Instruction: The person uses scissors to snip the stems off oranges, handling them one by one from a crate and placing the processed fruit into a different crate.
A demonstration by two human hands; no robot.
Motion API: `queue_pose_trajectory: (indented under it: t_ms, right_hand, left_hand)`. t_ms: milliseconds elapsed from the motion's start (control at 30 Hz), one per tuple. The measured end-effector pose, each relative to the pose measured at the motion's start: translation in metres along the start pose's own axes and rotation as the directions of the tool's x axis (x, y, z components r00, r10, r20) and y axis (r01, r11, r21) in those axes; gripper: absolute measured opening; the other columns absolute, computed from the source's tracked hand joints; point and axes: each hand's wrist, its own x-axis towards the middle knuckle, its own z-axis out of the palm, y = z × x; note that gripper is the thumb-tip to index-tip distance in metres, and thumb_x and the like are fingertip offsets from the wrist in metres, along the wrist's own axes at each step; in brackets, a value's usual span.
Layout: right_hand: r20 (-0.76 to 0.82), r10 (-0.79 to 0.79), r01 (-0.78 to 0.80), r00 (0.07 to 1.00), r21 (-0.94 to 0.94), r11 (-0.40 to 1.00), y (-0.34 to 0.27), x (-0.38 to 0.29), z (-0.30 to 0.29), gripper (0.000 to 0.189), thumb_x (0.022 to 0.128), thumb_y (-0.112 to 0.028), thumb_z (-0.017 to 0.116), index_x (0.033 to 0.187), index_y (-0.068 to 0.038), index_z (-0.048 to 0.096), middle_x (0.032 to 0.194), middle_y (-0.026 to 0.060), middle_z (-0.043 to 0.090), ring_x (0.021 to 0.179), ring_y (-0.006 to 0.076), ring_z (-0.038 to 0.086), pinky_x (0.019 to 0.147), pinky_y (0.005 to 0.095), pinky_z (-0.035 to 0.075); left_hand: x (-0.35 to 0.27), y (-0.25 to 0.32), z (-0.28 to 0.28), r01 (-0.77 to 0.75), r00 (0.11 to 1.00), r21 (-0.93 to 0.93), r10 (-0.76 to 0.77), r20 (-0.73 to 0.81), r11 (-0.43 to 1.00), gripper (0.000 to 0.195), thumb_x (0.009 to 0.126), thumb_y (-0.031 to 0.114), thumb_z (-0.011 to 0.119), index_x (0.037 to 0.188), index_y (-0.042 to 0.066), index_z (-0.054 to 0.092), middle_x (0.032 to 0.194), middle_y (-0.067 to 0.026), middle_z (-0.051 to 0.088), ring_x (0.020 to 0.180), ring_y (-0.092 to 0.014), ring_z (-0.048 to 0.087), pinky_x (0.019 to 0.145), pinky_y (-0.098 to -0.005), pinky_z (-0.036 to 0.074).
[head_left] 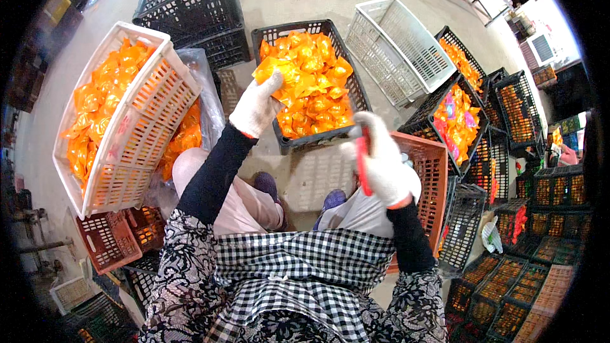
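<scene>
My left hand [257, 107], in a white knit glove, pinches an orange plastic packet [272, 70] between thumb and fingers. The packet is over a black plastic crate [320, 138] heaped with similar orange packets [312, 110], each twisted around a rounded thing. My right hand [387, 169], gloved as well, is raised to the right of that crate's near corner. Its fingers are closed around a red-handled tool [364, 164]; motion blur hides what kind it is. Beneath the right hand stands a reddish-brown plastic crate [436, 190], its contents mostly covered by the arm and glove.
At my left a white crate [157, 100] full of orange packets stands tilted, beside clear plastic sheeting [209, 100]. Black crates [190, 14] are stacked behind it. A white crate [398, 52] stands at far right, near a black crate of mixed coloured packets [457, 119] and several filled crates.
</scene>
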Motion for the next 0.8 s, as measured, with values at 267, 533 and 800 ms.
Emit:
queue_pose_trajectory:
  t_ms: [267, 533, 800]
  right_hand:
    - [0.034, 0.051, -0.044, 0.998, -0.187, 0.981, 0.009, 0.011, 0.052, 0.062, 0.079, -0.039, 0.075, 0.122, 0.0, 0.053, 0.107, 0.0196, 0.061, 0.1, 0.0337, 0.061, 0.086, 0.0388, 0.049]
    - [-0.011, 0.017, -0.019, 1.0, -0.191, 0.981, 0.011, 0.018, 0.063, 0.06, 0.079, -0.038, 0.075, 0.121, -0.001, 0.054, 0.103, 0.0193, 0.061, 0.096, 0.0341, 0.061, 0.083, 0.0387, 0.049]
    - [0.08, -0.018, 0.034, 0.997, -0.211, 0.977, 0.016, 0.013, 0.063, 0.06, 0.078, -0.035, 0.076, 0.123, -0.002, 0.053, 0.101, 0.0179, 0.061, 0.092, 0.0304, 0.062, 0.08, 0.037, 0.05]
  left_hand:
    - [-0.016, -0.004, -0.002, 0.014, 1.0, -0.118, -0.016, -0.013, 0.993, 0.042, 0.096, 0.015, 0.058, 0.135, 0.006, 0.046, 0.128, -0.007, 0.059, 0.117, -0.021, 0.058, 0.101, -0.0386, 0.047]
    - [-0.016, -0.024, -0.003, 0.067, 0.997, -0.212, -0.055, 0.061, 0.975, 0.039, 0.092, 0.012, 0.059, 0.13, 0.005, 0.051, 0.124, -0.0082, 0.061, 0.115, -0.022, 0.059, 0.102, -0.0382, 0.045]
    - [-0.008, -0.028, -0.017, 0.078, 0.988, -0.227, -0.106, -0.114, 0.971, 0.03, 0.089, 0.016, 0.061, 0.116, 0.003, 0.06, 0.113, -0.0089, 0.065, 0.107, -0.023, 0.062, 0.098, -0.0374, 0.048]
